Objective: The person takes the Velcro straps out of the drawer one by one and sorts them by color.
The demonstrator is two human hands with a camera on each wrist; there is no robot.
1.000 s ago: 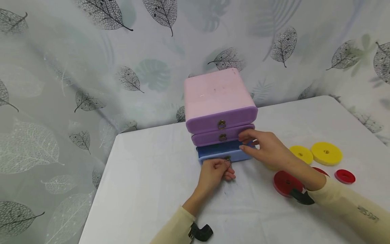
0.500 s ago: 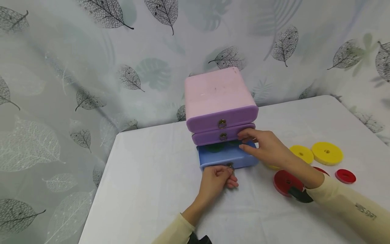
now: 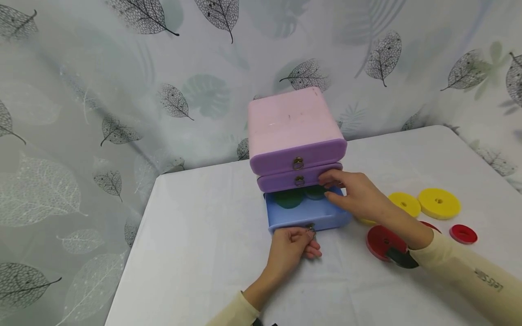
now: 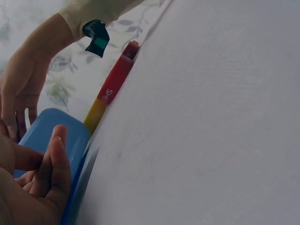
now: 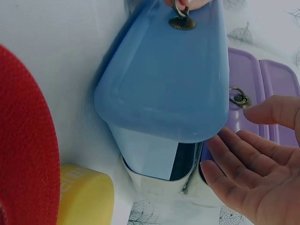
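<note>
A small drawer cabinet with a pink top [image 3: 289,117] stands on the white table. Its lowest drawer [image 3: 302,215], light blue, is pulled out, and round green things [image 3: 288,198] lie inside it. My left hand [image 3: 285,251] pinches the brass ring pull [image 5: 180,11] on the blue front. My right hand [image 3: 360,194] is at the right end of the purple middle drawer [image 3: 279,182], thumb apart from fingers and nothing gripped. In the right wrist view its fingers [image 5: 234,159] are spread beside the cabinet; whether they touch it is unclear. The upper purple drawer [image 3: 269,162] is closed.
Right of the cabinet lie flat yellow rolls [image 3: 438,203] and red rolls [image 3: 381,242], partly hidden by the right forearm. A smaller red ring [image 3: 463,234] lies farther right. A leaf-patterned curtain [image 3: 212,136] hangs behind and left of the table.
The blue drawer has slid farther out toward me with my left hand on its ring, exposing the green things inside. The right hand has stayed almost in place.
</note>
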